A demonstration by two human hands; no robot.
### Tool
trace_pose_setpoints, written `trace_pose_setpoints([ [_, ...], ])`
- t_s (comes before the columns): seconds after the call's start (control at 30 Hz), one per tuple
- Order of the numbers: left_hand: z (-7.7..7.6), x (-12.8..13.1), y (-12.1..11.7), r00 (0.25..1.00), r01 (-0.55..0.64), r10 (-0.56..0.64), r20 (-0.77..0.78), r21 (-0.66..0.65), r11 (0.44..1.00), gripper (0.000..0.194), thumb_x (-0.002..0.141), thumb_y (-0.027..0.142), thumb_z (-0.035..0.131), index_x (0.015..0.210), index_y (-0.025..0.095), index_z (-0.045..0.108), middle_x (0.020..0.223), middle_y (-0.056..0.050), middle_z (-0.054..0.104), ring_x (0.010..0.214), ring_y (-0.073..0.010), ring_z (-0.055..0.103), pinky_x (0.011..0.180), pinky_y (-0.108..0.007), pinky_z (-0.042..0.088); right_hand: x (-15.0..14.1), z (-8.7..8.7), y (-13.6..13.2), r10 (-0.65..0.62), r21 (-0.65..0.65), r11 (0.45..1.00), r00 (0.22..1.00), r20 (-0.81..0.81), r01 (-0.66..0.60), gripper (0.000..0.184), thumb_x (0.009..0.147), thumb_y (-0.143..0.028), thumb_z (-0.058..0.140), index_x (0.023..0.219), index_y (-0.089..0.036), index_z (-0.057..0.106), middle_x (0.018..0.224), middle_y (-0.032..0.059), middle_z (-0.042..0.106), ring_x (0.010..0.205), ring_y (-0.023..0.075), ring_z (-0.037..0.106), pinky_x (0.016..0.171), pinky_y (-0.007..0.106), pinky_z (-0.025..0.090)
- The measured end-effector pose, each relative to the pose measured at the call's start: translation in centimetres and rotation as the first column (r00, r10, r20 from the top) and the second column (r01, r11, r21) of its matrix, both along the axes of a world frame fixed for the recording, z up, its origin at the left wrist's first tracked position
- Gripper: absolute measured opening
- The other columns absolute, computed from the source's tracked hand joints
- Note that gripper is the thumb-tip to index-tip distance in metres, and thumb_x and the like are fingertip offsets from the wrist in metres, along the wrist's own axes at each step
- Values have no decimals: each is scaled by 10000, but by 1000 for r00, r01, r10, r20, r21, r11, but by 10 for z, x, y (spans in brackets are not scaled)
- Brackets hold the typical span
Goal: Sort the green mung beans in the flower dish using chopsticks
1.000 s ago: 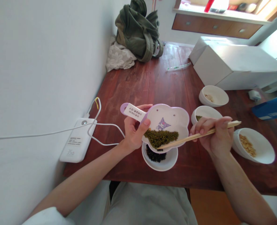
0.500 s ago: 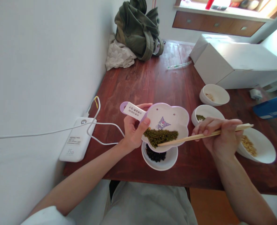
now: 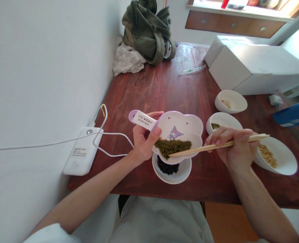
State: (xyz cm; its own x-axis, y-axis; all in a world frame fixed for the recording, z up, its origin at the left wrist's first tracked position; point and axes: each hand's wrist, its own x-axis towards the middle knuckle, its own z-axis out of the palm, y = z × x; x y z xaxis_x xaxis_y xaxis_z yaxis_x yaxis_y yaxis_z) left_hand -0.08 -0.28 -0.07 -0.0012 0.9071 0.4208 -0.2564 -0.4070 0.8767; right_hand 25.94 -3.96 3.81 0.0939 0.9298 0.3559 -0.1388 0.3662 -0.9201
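Head view, and the left hand (image 3: 143, 145) has the dish (image 3: 190, 130) pinched where its handle meets the rim, thumb over the top, while the right hand (image 3: 237, 154) pinches a pair of chopsticks (image 3: 190, 151), their tips down at the near edge of the green beans (image 3: 173, 146)! The dish sits over a white bowl (image 3: 185, 170) of black beans (image 3: 167, 167); whether the two touch, I can't tell. Danger here: that green heap lies right against the low rim, so a touch more tilt or a clumsy flick could spill it into the black ones. Small round beans could slip off smooth wooden tips, too, and a dish gripped at one end could twist. Look at the shapes: glossy, cloud-scalloped dish, lilac edge, paper-like label (image 3: 143, 120) on the handle; chopsticks pale and slim. Further out, three smooth round bowls (image 3: 284, 157) stand to the right on the red-brown, streaky bench (image 3: 139, 91), then a crisp-edged white box (image 3: 261, 60), and at the far end a slouching, creased green bag (image 3: 144, 30)
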Motion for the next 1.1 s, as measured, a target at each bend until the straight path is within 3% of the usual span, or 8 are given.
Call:
trace_pose_setpoints([
  [0.13,1,0,0,1000,3,-3,2,3,1000,511,973,561,788,1334,200,765,1187,-138,837,966,-245,792,785,-336,627,1,-1,1,37,-16,999,999,-31,-38,631,1066,-614,670,605,-198,783,554,66,641,486,221,697,477,369,636],
  [0.4,0,1,1,1000,17,-17,6,46,999,468,992,516,768,1326,189,763,1164,-126,835,818,-177,752,660,-266,577,5,-3,4,52,-2,999,998,-22,-52,670,1082,-628,640,600,-178,762,560,56,649,470,187,679,446,322,601],
  [0.6,0,1,2,1000,14,-15,12,65,998,410,1002,469,768,1309,198,770,1195,-129,835,922,-201,793,744,-273,616,4,-3,6,95,-2,995,994,-57,-96,654,1100,-600,624,617,-184,771,565,58,658,459,186,675,410,306,567],
  [0.77,1,1,1,1000,23,-25,19,62,998,421,1007,479,761,1323,200,765,1188,-125,836,872,-187,783,703,-267,605,6,-3,7,133,11,991,988,-73,-133,655,1111,-608,597,634,-198,778,553,38,650,429,166,643,399,300,569],
  [0.97,3,1,1,1000,16,-16,8,58,998,422,1002,501,764,1289,193,777,1159,-126,838,864,-193,778,692,-278,607,9,-1,7,35,51,998,998,-48,-32,692,1091,-657,599,602,-195,763,559,43,652,446,184,675,390,312,568],
  [1.1,3,1,1,1000,15,-15,5,48,999,415,1002,498,765,1284,194,786,1125,-119,838,842,-185,766,676,-272,599,14,1,7,9,153,988,1000,3,-9,694,1092,-654,600,590,-210,780,526,41,644,438,188,674,384,310,566],
])
